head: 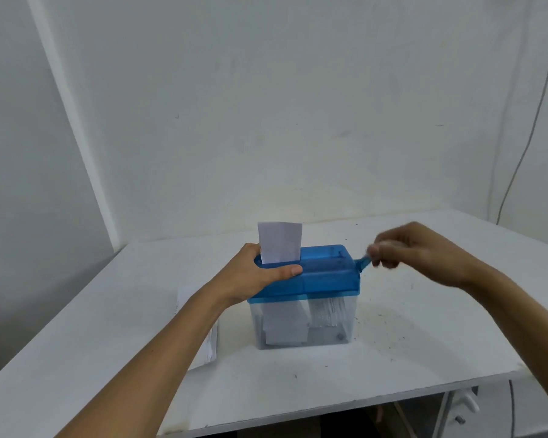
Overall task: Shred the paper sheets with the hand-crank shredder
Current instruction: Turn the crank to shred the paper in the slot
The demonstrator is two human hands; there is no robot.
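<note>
The hand-crank shredder [326, 273] has a blue top and a clear bin [301, 324] and stands mid-table. A white paper sheet [280, 241] sticks upright out of its slot at the left end. My left hand [260, 273] grips the blue top's left end, thumb along the front. My right hand [418, 251], blurred by motion, pinches the blue crank handle [362, 263] at the shredder's right side. Shredded strips [328, 312] hang inside the bin, and white paper lies at its bottom left.
A stack of white paper sheets [203, 330] lies on the white table [392, 343] left of the shredder, partly hidden by my left forearm. Dark specks dot the tabletop. A cable [531, 137] hangs down the right wall. The table's front edge runs near the bottom right.
</note>
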